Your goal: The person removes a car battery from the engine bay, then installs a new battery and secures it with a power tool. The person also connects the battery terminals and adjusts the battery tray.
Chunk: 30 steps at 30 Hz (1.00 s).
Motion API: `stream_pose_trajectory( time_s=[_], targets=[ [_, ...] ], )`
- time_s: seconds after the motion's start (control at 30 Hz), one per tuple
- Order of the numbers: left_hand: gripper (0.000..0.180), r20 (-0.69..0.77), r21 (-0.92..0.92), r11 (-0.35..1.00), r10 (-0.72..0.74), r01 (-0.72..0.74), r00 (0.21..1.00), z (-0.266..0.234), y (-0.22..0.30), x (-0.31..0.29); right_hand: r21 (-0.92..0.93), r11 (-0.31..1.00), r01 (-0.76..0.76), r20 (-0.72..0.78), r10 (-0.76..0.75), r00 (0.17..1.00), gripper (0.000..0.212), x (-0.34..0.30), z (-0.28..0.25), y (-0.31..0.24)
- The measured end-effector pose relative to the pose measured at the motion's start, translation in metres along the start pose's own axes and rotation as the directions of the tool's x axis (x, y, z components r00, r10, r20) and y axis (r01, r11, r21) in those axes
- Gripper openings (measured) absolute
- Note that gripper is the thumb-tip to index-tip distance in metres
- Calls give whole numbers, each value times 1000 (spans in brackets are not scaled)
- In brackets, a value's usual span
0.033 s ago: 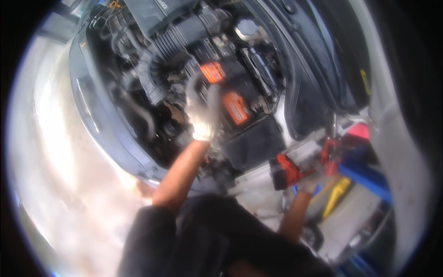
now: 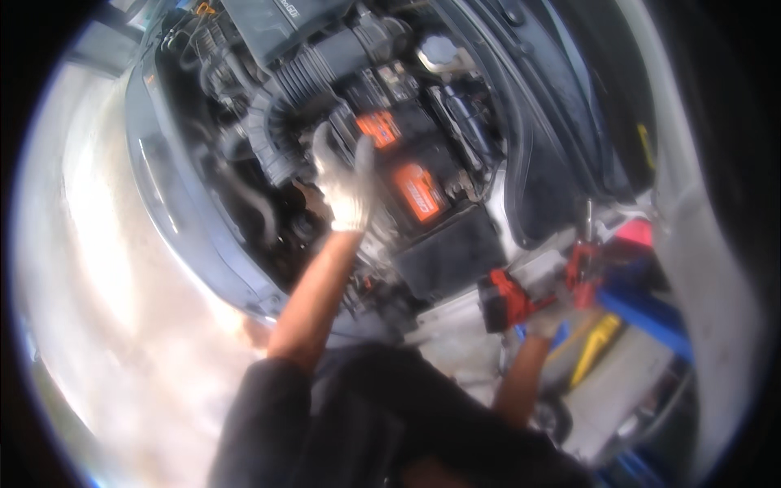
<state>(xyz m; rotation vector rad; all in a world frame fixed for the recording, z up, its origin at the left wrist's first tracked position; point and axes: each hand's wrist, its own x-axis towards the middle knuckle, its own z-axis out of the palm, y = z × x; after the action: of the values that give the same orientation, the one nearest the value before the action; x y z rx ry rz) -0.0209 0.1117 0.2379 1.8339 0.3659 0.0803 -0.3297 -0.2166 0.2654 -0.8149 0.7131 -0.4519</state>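
Observation:
My left hand [image 2: 345,185], in a white glove, reaches into the engine bay beside the black car battery [image 2: 443,167] with orange labels. Its thumb and fingers are spread, and nothing shows between them. Whether the fingertips touch the battery's edge cannot be made out. Lower right, my right hand [image 2: 543,322] is wrapped round a red and black cordless impact wrench [image 2: 581,272]. The tool's battery pack [image 2: 498,301] faces left, and a shiny metal extension [image 2: 589,216] points up from its nose. Blur hides most of the right fingers.
A ribbed black air intake hose [image 2: 305,80] and an engine cover [image 2: 268,28] lie beyond the left hand. Near the firewall is a reservoir with a pale cap [image 2: 440,50]. The bumper edge [image 2: 175,203] curves along the left. Blue [image 2: 647,317] and yellow [image 2: 596,348] parts stand lower right.
My left hand has shifted slightly left, away from the battery's orange labels, and its fingers show farther apart. My right hand keeps the impact wrench in nearly the same place.

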Motion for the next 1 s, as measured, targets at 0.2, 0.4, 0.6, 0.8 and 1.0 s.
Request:
stream_pose_trajectory(
  time_s=[0.2,0.4,0.6,0.8,1.0],
  targets=[
    [110,143,182,982,32,-58,989,31,-5,95,-51,999,18,44,-16,999,36,40,-41,23],
    [85,482,475,398,629,-785,610,76,13,116,-2,994,-105,-81,104,991,36,50,-34,27],
    [70,655,299,293,629,-908,418,75,3,167,-321,947,19,-243,-102,965,38,45,-12,26],
    [62,817,382,234,366,-894,445,90,30,165,-145,987,-74,-201,44,979,39,49,-13,25],
    [55,851,307,313,334,-899,407,96,37,176,-167,980,-109,-110,91,990,39,49,9,19]
  ],
)
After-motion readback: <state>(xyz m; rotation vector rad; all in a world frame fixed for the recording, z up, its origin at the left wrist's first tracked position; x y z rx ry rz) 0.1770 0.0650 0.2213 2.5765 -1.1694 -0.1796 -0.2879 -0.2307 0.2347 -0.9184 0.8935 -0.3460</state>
